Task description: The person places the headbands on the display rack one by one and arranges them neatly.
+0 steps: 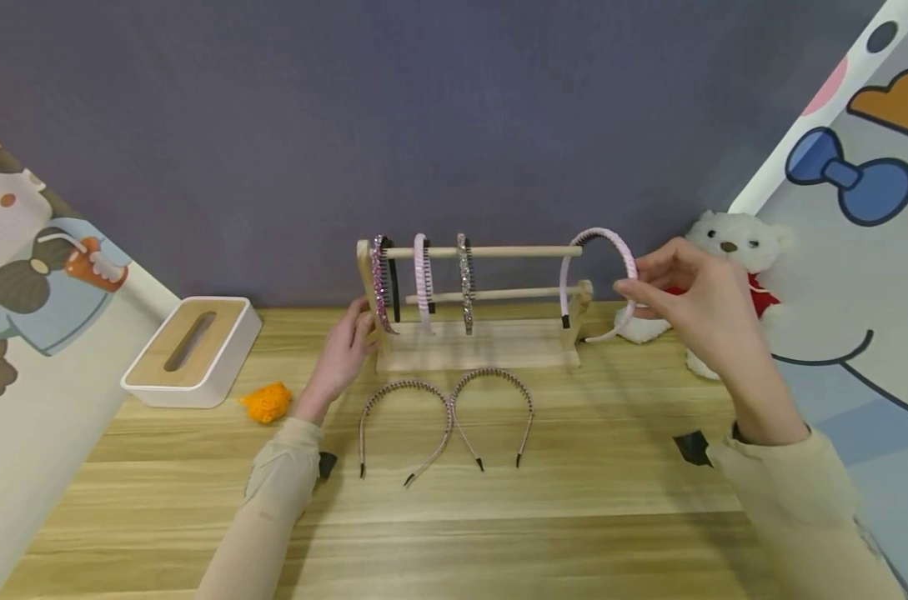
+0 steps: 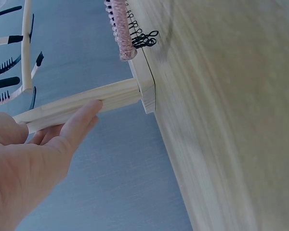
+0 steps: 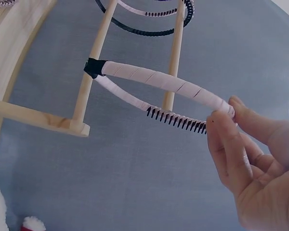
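Note:
My right hand (image 1: 697, 300) pinches a pale pink wrapped headband (image 1: 620, 244) between thumb and fingertips at the right end of a wooden headband rack (image 1: 491, 354). In the right wrist view the headband's band (image 3: 159, 83) passes around the rack's rods, and small black comb teeth line its inner side. At the other end, my left hand (image 1: 341, 354) grips the rack's left upright, thumb on one side and fingers along the other (image 2: 43, 159). Toward the left of the rods hang a pink glittery headband (image 1: 381, 283), a light pink one (image 1: 421, 275) and a silver sparkly one (image 1: 465, 283).
Two thin beaded headbands (image 1: 406, 384) lie side by side on the table before the rack. A white tissue box (image 1: 221, 375) and an orange crumpled item (image 1: 268, 402) are at left. A white teddy bear (image 1: 731, 233) sits behind my right hand, against the wall.

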Demonstrator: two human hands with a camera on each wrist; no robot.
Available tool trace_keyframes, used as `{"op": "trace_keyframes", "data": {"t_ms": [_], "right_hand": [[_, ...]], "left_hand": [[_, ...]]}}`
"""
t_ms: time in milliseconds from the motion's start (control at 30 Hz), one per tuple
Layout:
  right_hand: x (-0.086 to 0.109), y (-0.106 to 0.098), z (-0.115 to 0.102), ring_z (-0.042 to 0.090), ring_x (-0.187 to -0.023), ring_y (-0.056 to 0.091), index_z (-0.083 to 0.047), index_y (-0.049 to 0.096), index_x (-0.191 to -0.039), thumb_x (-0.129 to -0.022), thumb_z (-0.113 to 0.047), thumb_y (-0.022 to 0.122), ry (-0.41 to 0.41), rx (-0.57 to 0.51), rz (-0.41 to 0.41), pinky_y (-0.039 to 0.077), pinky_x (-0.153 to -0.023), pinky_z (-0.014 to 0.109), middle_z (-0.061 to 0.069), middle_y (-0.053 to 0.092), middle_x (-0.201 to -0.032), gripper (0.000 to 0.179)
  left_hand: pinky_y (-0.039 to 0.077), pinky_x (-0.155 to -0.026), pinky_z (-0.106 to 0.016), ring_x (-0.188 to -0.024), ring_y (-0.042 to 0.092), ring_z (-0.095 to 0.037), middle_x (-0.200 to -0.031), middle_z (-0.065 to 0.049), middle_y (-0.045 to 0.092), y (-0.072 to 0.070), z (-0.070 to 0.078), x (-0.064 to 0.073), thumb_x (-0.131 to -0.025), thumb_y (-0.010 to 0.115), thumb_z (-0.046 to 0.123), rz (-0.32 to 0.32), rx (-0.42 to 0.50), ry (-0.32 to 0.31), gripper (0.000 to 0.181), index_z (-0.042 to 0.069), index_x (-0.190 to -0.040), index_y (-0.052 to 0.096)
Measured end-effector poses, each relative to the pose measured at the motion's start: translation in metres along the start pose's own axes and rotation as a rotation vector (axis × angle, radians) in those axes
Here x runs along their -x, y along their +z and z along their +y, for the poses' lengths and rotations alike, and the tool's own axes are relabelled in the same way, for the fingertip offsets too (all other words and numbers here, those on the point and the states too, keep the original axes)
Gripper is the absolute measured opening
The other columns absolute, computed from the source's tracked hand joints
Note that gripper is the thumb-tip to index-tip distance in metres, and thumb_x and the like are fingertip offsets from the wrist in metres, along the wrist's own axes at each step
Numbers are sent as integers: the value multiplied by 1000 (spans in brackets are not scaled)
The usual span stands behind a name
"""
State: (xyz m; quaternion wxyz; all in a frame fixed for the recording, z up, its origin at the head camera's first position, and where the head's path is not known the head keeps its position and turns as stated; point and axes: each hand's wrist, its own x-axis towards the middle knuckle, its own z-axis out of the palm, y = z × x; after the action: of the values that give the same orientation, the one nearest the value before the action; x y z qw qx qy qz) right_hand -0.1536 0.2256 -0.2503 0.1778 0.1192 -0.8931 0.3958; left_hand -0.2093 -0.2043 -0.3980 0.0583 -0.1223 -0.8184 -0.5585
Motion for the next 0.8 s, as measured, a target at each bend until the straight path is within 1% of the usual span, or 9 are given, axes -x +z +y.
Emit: {"op": "trace_keyframes", "data": {"t_ms": [233, 333, 500, 600, 800], "right_hand": [[-6, 4, -6, -3, -71, 69, 4, 68, -109, -92, -5, 86, -12, -9, 7, 63, -62, 14, 22, 74, -101, 26], [-9, 7, -9, -2, -71, 69, 3, 69, -105, -91, -3, 87, -23, -26, 17, 65, -62, 17, 20, 74, -98, 24], [-14, 12, -13, -1, -71, 69, 5, 69, -105, -90, 0, 86, -40, -71, 7, 65, -62, 16, 16, 74, -94, 24], [-16, 15, -16, 0, -71, 69, 5, 69, -105, -89, 0, 88, -48, -75, 6, 64, -62, 16, 15, 75, -95, 25], [-19, 23, -21, -3, -76, 68, 4, 69, -108, -89, -3, 89, -52, -63, -5, 63, -64, 12, 20, 74, -101, 28]], "left_hand": [[57, -107, -55, -137, 50, -58, -153, -37, 43, 0, -1, 0, -118, 35, 10, 4, 3, 8, 44, -9, -157, 36], [57, -108, -55, -137, 49, -58, -155, -36, 42, 0, -1, -1, -118, 35, 11, -1, 4, 8, 45, -9, -158, 35], [56, -108, -53, -139, 49, -57, -157, -36, 40, 0, -1, -1, -118, 34, 11, -9, -1, -1, 45, -8, -160, 34], [57, -108, -52, -139, 49, -57, -157, -36, 40, 0, 0, -1, -119, 34, 11, -10, -1, -6, 46, -7, -160, 33], [56, -109, -54, -139, 48, -58, -157, -37, 40, -1, 2, 1, -118, 34, 9, -9, 3, -9, 46, -9, -160, 32]]}}
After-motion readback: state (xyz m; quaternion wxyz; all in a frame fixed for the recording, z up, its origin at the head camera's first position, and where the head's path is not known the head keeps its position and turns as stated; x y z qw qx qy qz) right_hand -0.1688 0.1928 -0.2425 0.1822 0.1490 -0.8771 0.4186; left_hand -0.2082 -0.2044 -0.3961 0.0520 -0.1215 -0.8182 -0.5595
